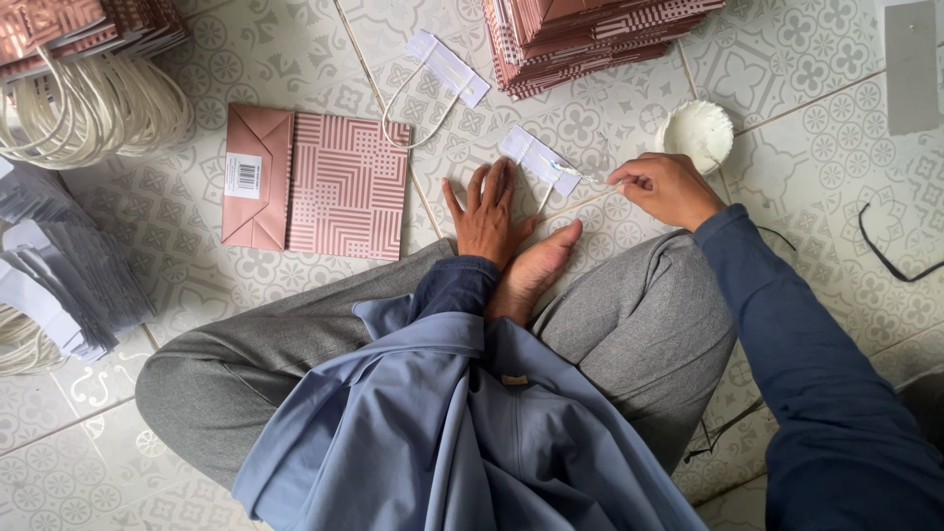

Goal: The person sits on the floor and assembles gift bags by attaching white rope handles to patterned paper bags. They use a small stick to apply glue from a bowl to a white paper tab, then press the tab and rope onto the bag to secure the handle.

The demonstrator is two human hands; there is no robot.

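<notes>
I sit cross-legged on a patterned tile floor. My left hand (485, 214) lies flat on the floor, fingers spread, just left of a small white paper strip (539, 159) with a cord handle. My right hand (667, 187) pinches a thin brush or stick whose tip touches that strip. A small white bowl of glue (695, 133) stands just beyond my right hand. A flat pink patterned paper bag (317, 180) lies to the left of my left hand. A second white strip with a looped cord (447, 67) rests farther away.
A stack of folded pink bags (590, 34) sits at the top centre, another stack (79, 25) at top left above a bundle of cream cord handles (93, 113). Grey-white strips (54, 265) pile at the left. A grey card (912, 64) and a black cord (885, 251) lie at the right.
</notes>
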